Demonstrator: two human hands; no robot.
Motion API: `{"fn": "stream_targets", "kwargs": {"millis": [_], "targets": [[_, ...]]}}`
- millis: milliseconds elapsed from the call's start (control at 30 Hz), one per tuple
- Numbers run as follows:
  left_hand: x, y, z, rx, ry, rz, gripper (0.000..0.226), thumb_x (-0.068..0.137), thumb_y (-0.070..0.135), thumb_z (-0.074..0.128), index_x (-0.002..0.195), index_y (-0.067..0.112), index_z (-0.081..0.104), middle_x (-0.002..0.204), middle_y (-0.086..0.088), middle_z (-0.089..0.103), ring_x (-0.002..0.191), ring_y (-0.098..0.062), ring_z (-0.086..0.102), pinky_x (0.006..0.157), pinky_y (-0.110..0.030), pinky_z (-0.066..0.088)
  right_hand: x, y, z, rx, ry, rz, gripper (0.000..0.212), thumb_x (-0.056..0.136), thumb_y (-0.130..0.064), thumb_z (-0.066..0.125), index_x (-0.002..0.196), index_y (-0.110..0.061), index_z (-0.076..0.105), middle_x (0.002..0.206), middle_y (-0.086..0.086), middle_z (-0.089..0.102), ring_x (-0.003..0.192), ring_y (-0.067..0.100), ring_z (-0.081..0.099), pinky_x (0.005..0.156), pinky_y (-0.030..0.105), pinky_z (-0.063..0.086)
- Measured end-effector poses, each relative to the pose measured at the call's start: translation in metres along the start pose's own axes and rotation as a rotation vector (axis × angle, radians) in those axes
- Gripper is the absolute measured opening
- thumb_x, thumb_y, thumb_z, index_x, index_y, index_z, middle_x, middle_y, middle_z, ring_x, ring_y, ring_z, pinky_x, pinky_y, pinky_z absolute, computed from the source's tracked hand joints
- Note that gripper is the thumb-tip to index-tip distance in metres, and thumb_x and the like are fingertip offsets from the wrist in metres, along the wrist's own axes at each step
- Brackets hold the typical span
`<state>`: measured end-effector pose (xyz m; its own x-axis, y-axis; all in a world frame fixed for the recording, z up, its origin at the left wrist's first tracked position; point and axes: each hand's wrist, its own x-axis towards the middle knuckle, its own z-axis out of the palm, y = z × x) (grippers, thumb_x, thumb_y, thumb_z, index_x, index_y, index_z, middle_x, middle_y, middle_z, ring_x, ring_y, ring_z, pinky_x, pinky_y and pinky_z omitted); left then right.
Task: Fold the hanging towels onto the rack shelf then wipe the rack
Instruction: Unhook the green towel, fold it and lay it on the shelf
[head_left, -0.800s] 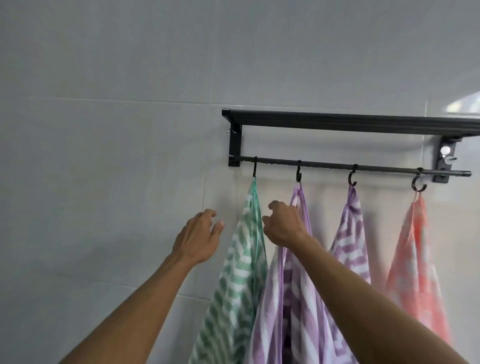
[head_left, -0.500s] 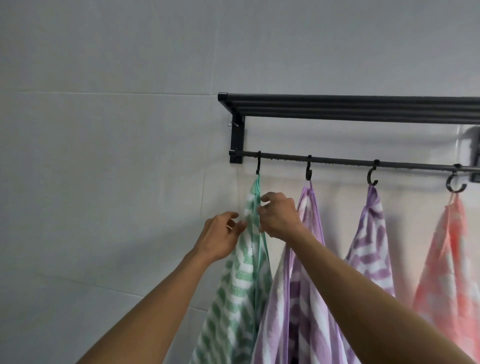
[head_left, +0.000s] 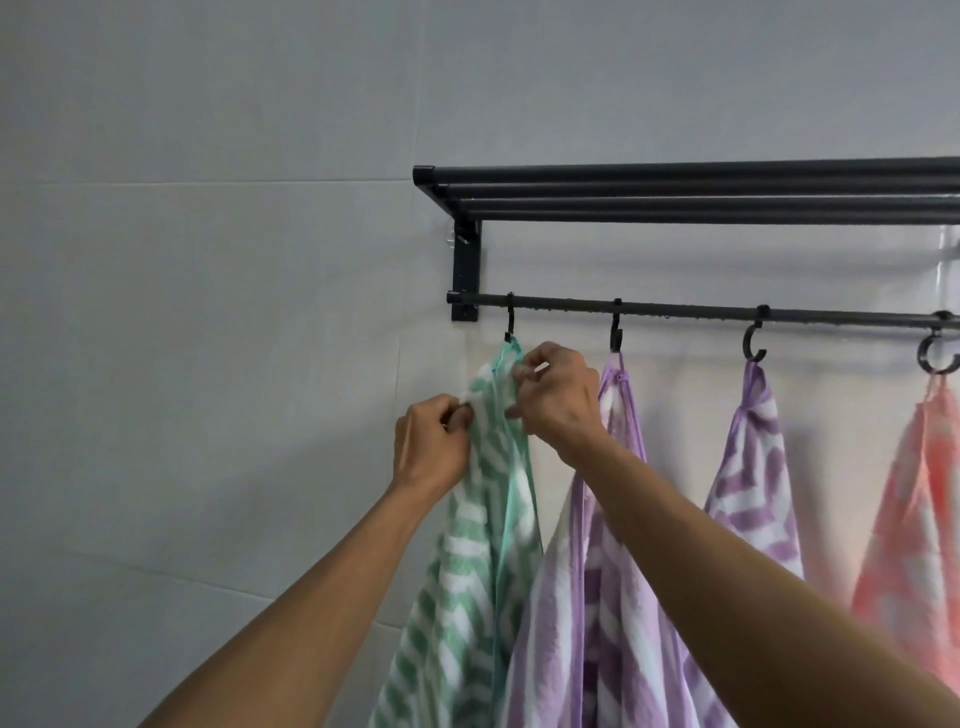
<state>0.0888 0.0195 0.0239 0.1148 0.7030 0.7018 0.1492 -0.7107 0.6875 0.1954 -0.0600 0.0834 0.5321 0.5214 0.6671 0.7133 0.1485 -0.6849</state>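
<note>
Up near the first hook, both hands grasp the green towel — the left hand pinching its edge at about 9 o'clock of the towel's peak, the right hand gripping the cloth at 3 o'clock, just under the hook. Its tip sits at the hook on the black rack rail. At 3 o'clock hang two purple towels and a pink towel — each on its own hook.

one head-worn wide-angle view, close to the pale grey tiled wall, looks forward and slightly up: the black metal rack shelf shows its underside, both forearms enter from the bottom edge, and the rack runs off frame right.
</note>
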Motion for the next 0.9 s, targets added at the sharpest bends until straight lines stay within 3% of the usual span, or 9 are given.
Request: {"fn": "stream_targets", "kwargs": {"millis": [167, 333, 433, 533, 700, 833, 900], "targets": [[-0.002, 0.013, -0.001, -0.078, 0.099, -0.020, 0.029, 0.098, 0.015, 0.056, 0.071, 0.007, 0.063, 0.061, 0.002, 0.056, 0.060, -0.014, 0.049, 0.056, -0.029, 0.037, -0.004, -0.003, 0.001, 0.026, 0.085, -0.121, 0.008, 0.098, -0.020, 0.054, 0.098, -0.017, 0.062, 0.090, 0.011, 0.072, 0.071, 0.030, 0.072, 0.063, 0.046, 0.060], [-0.008, 0.022, -0.008, -0.169, 0.182, -0.088, 0.019, 0.099, 0.015, 0.054, 0.089, 0.011, 0.071, 0.082, -0.001, 0.069, 0.076, -0.016, 0.061, 0.069, -0.031, 0.048, -0.013, -0.010, -0.006, 0.110, 0.079, -0.156, 0.010, 0.103, -0.015, 0.055, 0.100, -0.014, 0.065, 0.082, 0.006, 0.072, 0.056, 0.012, 0.072, 0.054, 0.028, 0.059], [-0.009, 0.024, -0.015, -0.151, 0.207, -0.104, 0.020, 0.101, 0.018, 0.049, 0.090, 0.012, 0.065, 0.083, 0.000, 0.066, 0.078, -0.019, 0.060, 0.068, -0.031, 0.045, -0.017, -0.014, -0.005, 0.105, 0.083, -0.195, 0.010, 0.101, -0.022, 0.059, 0.098, -0.016, 0.066, 0.083, 0.002, 0.069, 0.071, 0.020, 0.070, 0.068, 0.041, 0.060], [-0.009, 0.024, -0.025, -0.130, 0.237, -0.127, 0.025, 0.103, 0.024, 0.040, 0.090, 0.013, 0.058, 0.083, -0.003, 0.063, 0.082, -0.025, 0.059, 0.072, -0.038, 0.048, -0.024, -0.018, -0.004, 0.029, 0.050, -0.230, 0.016, 0.103, -0.030, 0.051, 0.105, -0.017, 0.059, 0.096, 0.002, 0.063, 0.083, 0.022, 0.063, 0.074, 0.046, 0.057], [-0.017, 0.022, -0.046, -0.116, 0.208, -0.151, 0.030, 0.105, 0.029, 0.033, 0.091, 0.011, 0.052, 0.084, -0.003, 0.059, 0.077, -0.020, 0.054, 0.069, -0.035, 0.041, -0.048, -0.025, -0.002, 0.159, -0.118, -0.145, 0.020, 0.106, -0.037, 0.044, 0.109, -0.018, 0.051, 0.077, 0.002, 0.059, 0.058, 0.015, 0.048, 0.054, 0.033, 0.042], [-0.021, 0.017, -0.072, -0.197, 0.212, -0.177, 0.025, 0.103, 0.029, 0.037, 0.088, 0.015, 0.052, 0.086, -0.003, 0.059, 0.075, -0.019, 0.055, 0.074, -0.041, 0.050, -0.073, -0.036, 0.001, 0.329, -0.212, -0.105, 0.029, 0.099, -0.044, 0.057, 0.101, -0.015, 0.057, 0.070, 0.004, 0.057, 0.048, 0.012, 0.040, 0.048, 0.028, 0.035], [-0.025, 0.018, -0.086, -0.236, 0.233, -0.217, 0.021, 0.100, 0.030, 0.042, 0.083, 0.020, 0.051, 0.089, -0.005, 0.063, 0.079, -0.023, 0.060, 0.074, -0.042, 0.054, -0.092, -0.039, 0.000, 0.402, -0.314, -0.090, 0.036, 0.090, -0.049, 0.070, 0.099, -0.015, 0.060, 0.069, 0.003, 0.054, 0.049, 0.010, 0.045, 0.045, 0.025, 0.037]]}}
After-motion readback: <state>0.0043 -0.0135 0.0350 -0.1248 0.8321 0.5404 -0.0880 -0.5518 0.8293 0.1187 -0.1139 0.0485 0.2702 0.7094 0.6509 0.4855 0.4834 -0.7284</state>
